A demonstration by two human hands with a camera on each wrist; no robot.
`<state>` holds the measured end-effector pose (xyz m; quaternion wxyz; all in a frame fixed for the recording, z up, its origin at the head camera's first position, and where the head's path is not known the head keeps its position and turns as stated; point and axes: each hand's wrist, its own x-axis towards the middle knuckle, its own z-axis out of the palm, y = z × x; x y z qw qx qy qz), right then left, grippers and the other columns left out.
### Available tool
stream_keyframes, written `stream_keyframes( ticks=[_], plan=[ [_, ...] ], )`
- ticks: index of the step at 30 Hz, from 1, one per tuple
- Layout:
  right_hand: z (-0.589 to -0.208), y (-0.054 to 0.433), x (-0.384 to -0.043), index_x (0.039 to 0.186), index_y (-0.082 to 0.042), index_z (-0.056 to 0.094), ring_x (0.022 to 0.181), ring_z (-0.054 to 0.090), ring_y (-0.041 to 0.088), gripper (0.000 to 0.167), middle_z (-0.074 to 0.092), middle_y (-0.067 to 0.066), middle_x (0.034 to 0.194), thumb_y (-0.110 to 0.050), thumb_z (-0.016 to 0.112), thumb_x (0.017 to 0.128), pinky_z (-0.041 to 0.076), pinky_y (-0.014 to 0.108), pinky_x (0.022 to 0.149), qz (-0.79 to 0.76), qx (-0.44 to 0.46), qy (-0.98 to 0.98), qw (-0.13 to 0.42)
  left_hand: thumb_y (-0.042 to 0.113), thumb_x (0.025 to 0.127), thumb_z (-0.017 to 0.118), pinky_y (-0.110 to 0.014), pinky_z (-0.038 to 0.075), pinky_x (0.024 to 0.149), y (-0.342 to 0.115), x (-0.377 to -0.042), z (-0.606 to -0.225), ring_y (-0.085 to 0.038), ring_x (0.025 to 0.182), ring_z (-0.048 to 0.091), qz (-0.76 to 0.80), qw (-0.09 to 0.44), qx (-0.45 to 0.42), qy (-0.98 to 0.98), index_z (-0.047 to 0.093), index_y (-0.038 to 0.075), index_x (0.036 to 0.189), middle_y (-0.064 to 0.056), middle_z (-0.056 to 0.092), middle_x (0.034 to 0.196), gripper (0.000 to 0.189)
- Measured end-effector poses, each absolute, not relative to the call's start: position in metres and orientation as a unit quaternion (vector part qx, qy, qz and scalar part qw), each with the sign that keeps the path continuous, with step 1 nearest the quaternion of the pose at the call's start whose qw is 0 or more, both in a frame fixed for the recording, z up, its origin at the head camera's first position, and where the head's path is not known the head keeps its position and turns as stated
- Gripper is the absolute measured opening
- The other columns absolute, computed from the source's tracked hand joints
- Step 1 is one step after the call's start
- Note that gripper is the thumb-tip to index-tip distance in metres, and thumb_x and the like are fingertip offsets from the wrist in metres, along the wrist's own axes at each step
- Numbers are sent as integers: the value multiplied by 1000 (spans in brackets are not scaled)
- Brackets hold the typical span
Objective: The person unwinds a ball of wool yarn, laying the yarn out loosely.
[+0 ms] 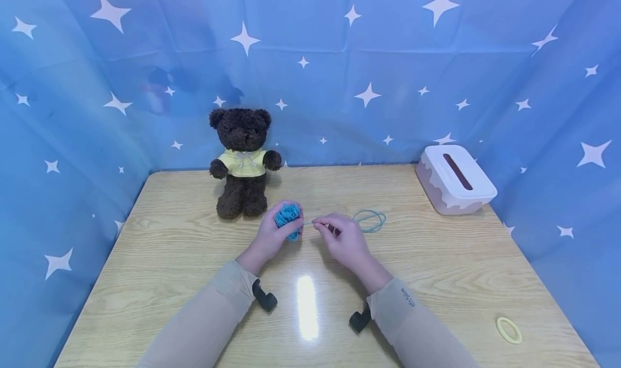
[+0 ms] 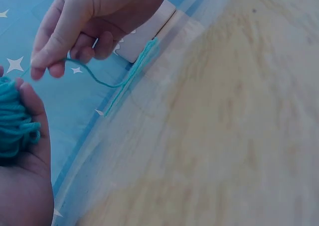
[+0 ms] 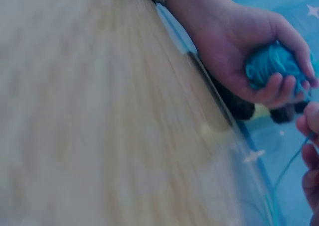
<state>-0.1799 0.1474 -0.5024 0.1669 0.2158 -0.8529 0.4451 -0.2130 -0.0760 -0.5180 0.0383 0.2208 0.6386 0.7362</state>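
A teal ball of yarn (image 1: 288,215) sits in my left hand (image 1: 274,233), whose fingers and thumb curl round it. In the right wrist view the yarn ball (image 3: 273,65) bulges between the thumb and the bent fingers. My right hand (image 1: 345,240) pinches the yarn strand between thumb and fingertips, a short way to the right of the ball. A thin length runs between the two hands. Beyond the right hand, loose loops of yarn (image 1: 371,221) lie on the table. The left wrist view shows the strand drooping from the right hand (image 2: 75,32) to those loops.
A dark brown teddy bear (image 1: 242,163) in a yellow top stands behind the left hand. At the back right is a white and pink tissue box (image 1: 456,179). A pale yellow ring (image 1: 509,330) lies near the front right of the wooden table (image 1: 184,260). Blue star-patterned curtain surrounds it.
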Motion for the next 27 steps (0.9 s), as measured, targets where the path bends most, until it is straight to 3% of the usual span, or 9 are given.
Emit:
stream_keyframes(
  ticks=[8,12,19,27],
  plan=[
    [-501,170,-190,104,-7,85,73,60,4,8,79,8,89,-3,80,98,53,16,63,478,164,-833,225,5,106,65,-25,61,71,-78,-214,-517,-18,80,69,760,28,203,617,63,8,126,-3,69,102,21],
    [-499,187,-195,102,-4,85,72,57,0,8,79,11,88,1,81,96,47,9,63,479,133,-828,260,4,105,65,-25,60,68,-78,-214,-516,-21,79,67,776,30,196,599,61,10,128,-2,68,102,24],
    [-504,220,-202,102,-4,86,74,57,-4,8,82,15,92,0,83,95,45,6,64,469,76,-835,278,4,106,65,-26,60,68,-77,-214,-516,-21,78,66,782,32,190,593,58,8,131,-16,66,104,27],
    [-508,250,-210,105,-2,85,71,54,-10,9,83,21,98,-7,81,98,43,4,63,452,-17,-846,282,4,106,62,-26,58,64,-76,-213,-515,-18,73,65,784,31,175,595,59,4,129,0,67,98,23]
  ],
)
